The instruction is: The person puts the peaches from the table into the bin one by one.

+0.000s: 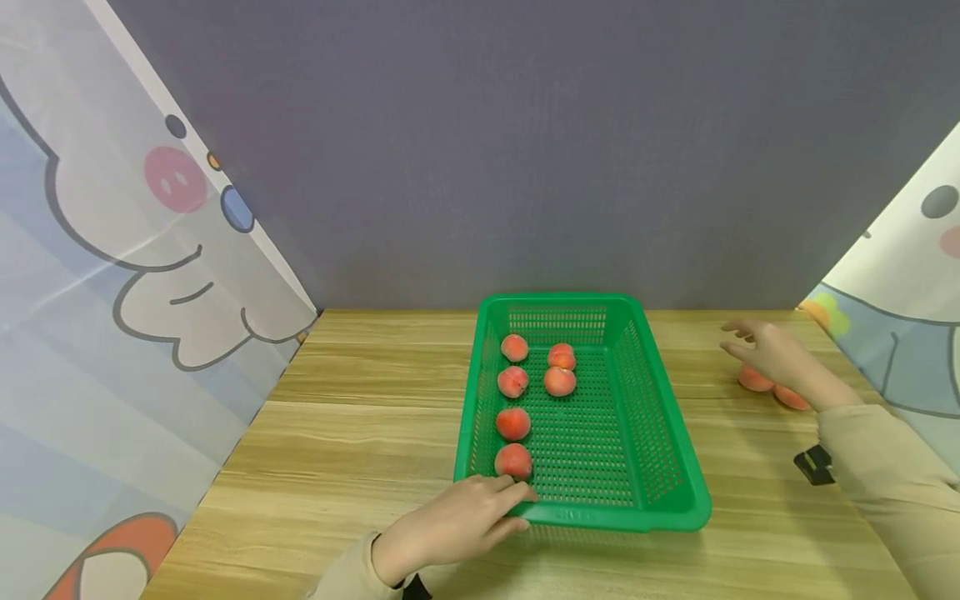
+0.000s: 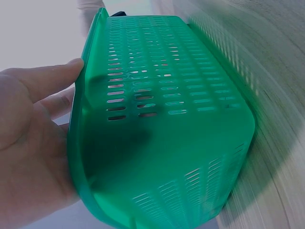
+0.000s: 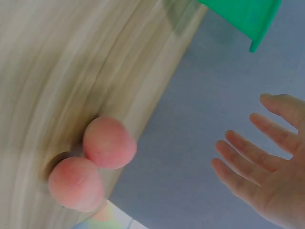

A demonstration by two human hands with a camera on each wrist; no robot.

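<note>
My left hand [image 1: 468, 518] rests on the near left corner of a green plastic basket [image 1: 667, 523]. In the left wrist view its thumb [image 2: 57, 78] touches the basket's rim, while the other fingertips are hidden behind it. Inside the basket, several peaches [image 1: 513, 423] form a row along the left wall, and two more peaches [image 1: 560, 382] touch each other beside that row. To the basket's right, my right hand [image 1: 776, 357] hovers over the table with nothing in it, fingers spread and slightly bent. Two peaches [image 3: 108, 143] lie touching on the table below it.
The basket stands on a wood-grain table [image 1: 352, 433]. A grey panel [image 1: 480, 158] rises behind the table's far edge. Cartoon-printed sheets [image 1: 112, 250] hang at both sides. A black strap [image 1: 815, 464] is near the right sleeve.
</note>
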